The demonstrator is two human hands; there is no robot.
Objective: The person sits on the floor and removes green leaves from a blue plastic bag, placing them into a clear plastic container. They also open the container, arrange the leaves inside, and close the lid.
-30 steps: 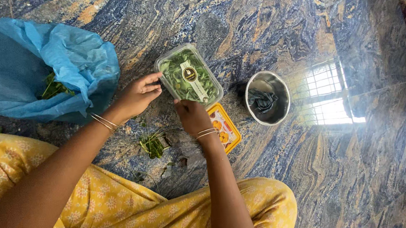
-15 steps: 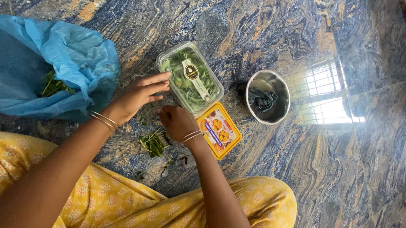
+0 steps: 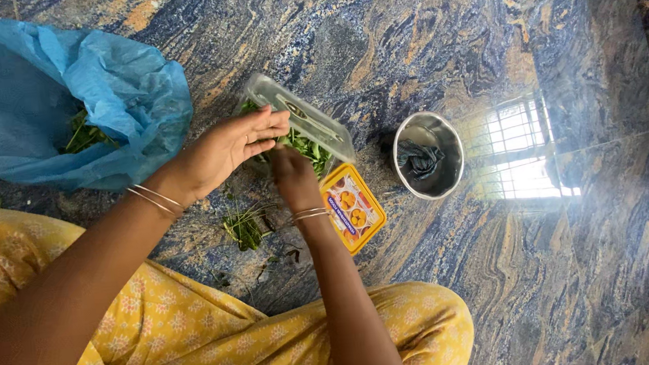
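A clear plastic box of green leaves [image 3: 310,149] sits on the marble floor in front of me. Its clear lid [image 3: 304,115] is tilted up on the left side. My left hand [image 3: 230,148] grips the raised edge of that lid with the fingers stretched along it. My right hand [image 3: 292,174] holds the near edge of the box, its fingertips hidden among the leaves under the lid. Both wrists wear thin bangles.
A yellow rectangular pack [image 3: 352,207] lies right of my right wrist. A steel bowl [image 3: 427,155] with a dark crumpled scrap stands further right. An open blue plastic bag [image 3: 54,97] with greens lies at left. Loose green stems [image 3: 246,230] lie by my yellow-clad knees.
The lid lay flat and shut on the box; now my left hand has lifted its edge, and my right hand has moved up to the box's near rim.
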